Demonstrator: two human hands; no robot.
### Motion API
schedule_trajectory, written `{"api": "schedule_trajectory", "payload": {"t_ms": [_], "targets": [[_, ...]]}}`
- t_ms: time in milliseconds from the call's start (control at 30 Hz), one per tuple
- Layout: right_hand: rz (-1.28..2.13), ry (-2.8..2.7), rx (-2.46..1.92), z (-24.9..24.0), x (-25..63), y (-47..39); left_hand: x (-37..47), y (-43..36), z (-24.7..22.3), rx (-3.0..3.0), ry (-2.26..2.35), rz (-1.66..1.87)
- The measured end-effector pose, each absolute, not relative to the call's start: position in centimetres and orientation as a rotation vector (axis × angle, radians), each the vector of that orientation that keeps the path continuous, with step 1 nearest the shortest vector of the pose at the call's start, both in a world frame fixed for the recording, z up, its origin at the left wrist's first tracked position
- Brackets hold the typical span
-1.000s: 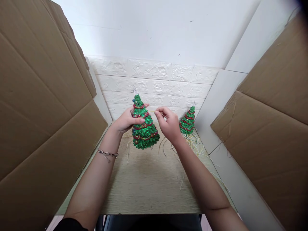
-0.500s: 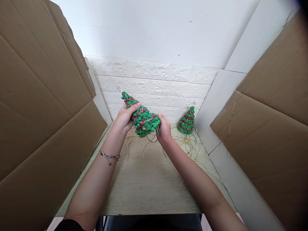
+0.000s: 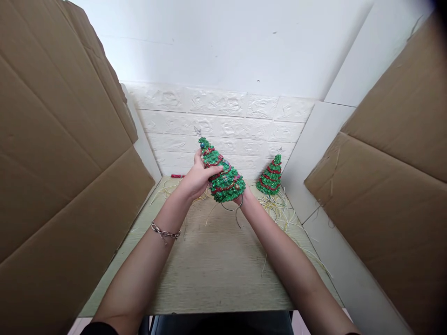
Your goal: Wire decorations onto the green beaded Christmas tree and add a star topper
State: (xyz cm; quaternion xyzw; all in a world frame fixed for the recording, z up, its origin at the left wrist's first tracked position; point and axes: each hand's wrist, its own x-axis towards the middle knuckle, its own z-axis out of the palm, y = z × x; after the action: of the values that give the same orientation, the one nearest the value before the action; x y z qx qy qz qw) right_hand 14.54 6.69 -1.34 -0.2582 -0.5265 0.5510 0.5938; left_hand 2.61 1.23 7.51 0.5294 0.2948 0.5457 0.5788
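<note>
A green glittery Christmas tree ornament (image 3: 226,179) with red garland and small coloured baubles is held above the table, tilted with its clear star tip up and to the left. My left hand (image 3: 199,179) grips its left side, the thumb lying across the front. Behind the tree's lower right side is my right hand (image 3: 240,199), its fingers hidden by the tree. Dark wire loops hang below the base. A second green tree (image 3: 270,177) with red garland stands upright at the back right.
Tangled white and yellow wires (image 3: 279,209) spread over the right of the table (image 3: 216,270), with more at the back left. A red marker (image 3: 178,176) lies by the brick-patterned wall. Cardboard panels (image 3: 63,139) flank both sides.
The held tree has moved right and turned more upright, with both hands moving along. My right hand has slipped mostly behind it. The red marker has come into sight.
</note>
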Motion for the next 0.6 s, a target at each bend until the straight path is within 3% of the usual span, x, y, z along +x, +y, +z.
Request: {"api": "schedule_trajectory", "payload": {"t_ms": [200,400,600], "targets": [[1.644,-0.855,-0.511,-0.4,14.9,5.5,2.6,2.7,6.0,1.474,0.830,1.315],[1.642,-0.781,-0.445,-0.5,13.9,5.1,2.8,3.7,4.9,1.484,0.995,1.439],[1.648,-0.731,-0.469,-1.0,13.5,5.1,3.9,3.1,5.2,1.213,0.689,1.404]]}}
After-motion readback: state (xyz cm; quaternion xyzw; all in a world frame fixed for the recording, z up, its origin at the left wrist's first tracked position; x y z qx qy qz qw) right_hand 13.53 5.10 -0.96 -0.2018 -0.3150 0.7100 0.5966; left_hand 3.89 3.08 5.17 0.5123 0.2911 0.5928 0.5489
